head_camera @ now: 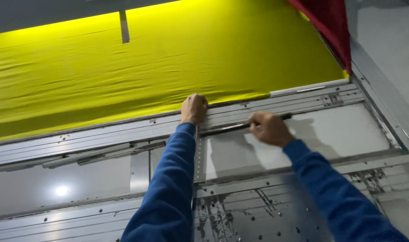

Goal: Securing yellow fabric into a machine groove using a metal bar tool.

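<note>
Nearest the camera: two blue sleeves (168,192) reaching up from the bottom edge, over a scuffed grey metal frame (240,215) dotted with small holes and worn patches of paint.

Further up, between cross rails, smooth grey panels (338,130), one at lower left carrying a bright spot of reflected light.

Right hand (268,128) resting on the upper rail (101,134), fingers curled tight around a thin dark tool (226,129). Tool lying nearly flat along the rail, one end poking out past the knuckles to the right, the longer end stretching left toward the other hand; what kind of tool, impossible to tell.

Left hand (193,108) just left of that and slightly higher, closed into a loose fist, fingers pressed together and bent over the hem of the yellow fabric (168,67) right where cloth meets rail. Whether actually pinching the hem or only pressing it down, cannot tell.

Beyond the hands, yellow fabric spread wide and mostly flat, with shallow wrinkles running sideways, its near edge following the rail from left to right.

Farthest off: a narrow grey metal strip (124,27) hanging down over the cloth at top, and a red fabric (329,22) bunched in the upper right corner beside a slanted grey side rail (383,89).
</note>
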